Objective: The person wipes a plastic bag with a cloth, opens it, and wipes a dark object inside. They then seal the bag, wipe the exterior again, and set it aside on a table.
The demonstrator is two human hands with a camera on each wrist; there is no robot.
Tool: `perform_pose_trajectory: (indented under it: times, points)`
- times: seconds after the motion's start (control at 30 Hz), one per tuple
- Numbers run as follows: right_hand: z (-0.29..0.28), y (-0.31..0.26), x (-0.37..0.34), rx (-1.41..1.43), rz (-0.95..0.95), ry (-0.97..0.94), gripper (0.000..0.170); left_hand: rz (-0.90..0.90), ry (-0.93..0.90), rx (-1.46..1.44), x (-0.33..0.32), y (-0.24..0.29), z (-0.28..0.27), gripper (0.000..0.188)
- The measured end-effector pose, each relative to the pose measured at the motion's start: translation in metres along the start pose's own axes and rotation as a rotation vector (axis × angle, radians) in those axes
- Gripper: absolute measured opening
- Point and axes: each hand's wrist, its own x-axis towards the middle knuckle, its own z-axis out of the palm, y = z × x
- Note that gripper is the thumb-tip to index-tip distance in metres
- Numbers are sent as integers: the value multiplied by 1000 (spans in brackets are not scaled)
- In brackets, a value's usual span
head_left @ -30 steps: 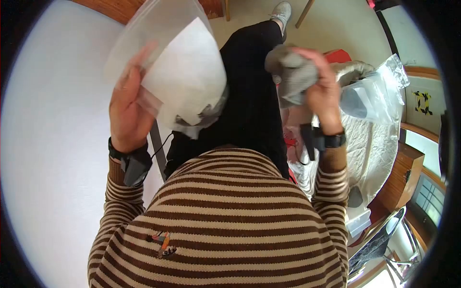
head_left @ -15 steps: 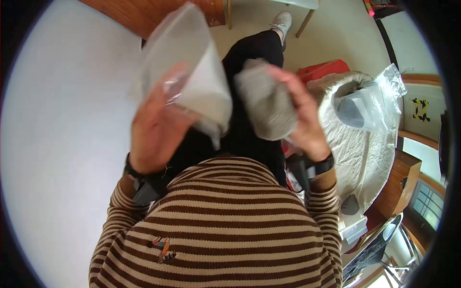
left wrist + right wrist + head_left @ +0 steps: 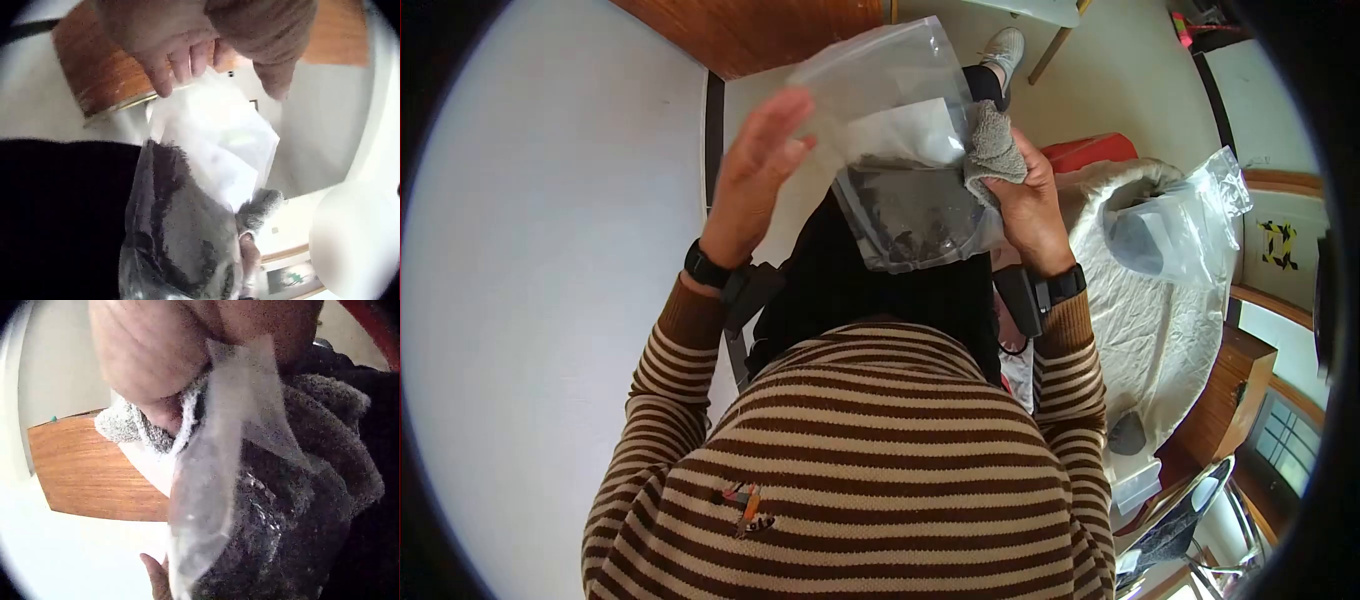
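Clear plastic bag (image 3: 915,200) is up in front of me, over my black trousers (image 3: 880,295), a white sheet (image 3: 910,130) showing through it. My right hand (image 3: 1032,205) grasps a grey cloth (image 3: 997,150) at the bag's side edge. My left hand (image 3: 758,165) is released, fingers extended near its upper part; I cannot tell whether they touch it. Another bag (image 3: 1175,225) lies on cream fabric (image 3: 1145,330) to my right.

Wrinkled cream cloth (image 3: 1170,335), spread under a clear plastic bag (image 3: 1185,222). On it, nearer the wearer than the bag: a small grey piece (image 3: 1128,433). Ahead-left of the bag: pale floor (image 3: 1105,85), beneath a light shoe (image 3: 1005,47).
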Motion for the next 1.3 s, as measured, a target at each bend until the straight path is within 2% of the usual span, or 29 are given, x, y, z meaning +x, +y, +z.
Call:
perform_pose_trajectory:
  times: [0.07,0.1,0.2,0.23,0.33,0.37,0.43,0.47,0.5,0.6,0.63,0.7,0.73,0.83,0.87,0.93,1.0,1.03,1.13,1.17,1.27,1.3]
  points:
    - [-2,5,4,56,18,26,58,-148,-29,-78,-5,-12,1,54]
    - [-3,7,5,115,6,39,57,-153,-28,-78,-5,-16,-1,54]
    - [-12,7,6,227,-18,68,54,-85,151,-104,-1,-12,3,58]
    - [-17,3,7,263,-44,67,53,-84,150,-105,-1,-12,2,58]
    - [-26,-7,12,336,-106,73,51,-122,-266,-520,-3,-13,-6,56]
    - [-23,-10,14,335,-113,29,50,-125,-271,-517,-5,-10,0,56]
    - [-15,-16,20,331,-133,-65,49,-279,-307,-671,-10,-6,23,54]
    - [-11,-16,22,331,-140,-64,49,-356,-325,-750,-10,-6,31,54]
    - [-6,-17,23,314,-157,-55,48,-354,-330,-747,-9,-6,36,54]
    - [-6,-24,24,281,-208,-29,46,-569,-238,-870,-1,-4,44,54]
    - [-16,-27,23,339,-166,56,46,-568,-251,-864,2,-2,45,54]
    - [-29,-33,25,462,-87,220,46,-503,-153,-891,7,5,44,56]
    - [-30,-35,24,469,-103,221,46,-469,-105,-902,11,10,41,56]
    - [-26,-45,5,337,-100,332,45,-357,-76,-900,25,25,29,56]
    - [-17,-44,-1,343,-109,336,45,-311,-56,-907,28,29,28,56]
    - [20,-34,-11,118,-11,265,47,-306,-35,-902,32,37,40,55]
    - [64,-26,-11,37,-303,148,53,-292,24,-905,34,43,51,55]
    - [66,-26,-12,44,-310,154,53,-293,17,-896,35,46,51,55]
    - [68,-27,-14,-216,-441,99,60,-265,36,-891,35,54,50,53]
    - [65,-31,-13,-212,-442,102,60,-266,34,-887,32,57,51,53]
    - [39,-49,0,-668,-530,97,62,-277,9,-689,24,57,54,50]
    - [33,-51,3,-669,-530,101,62,-278,5,-690,22,57,57,50]
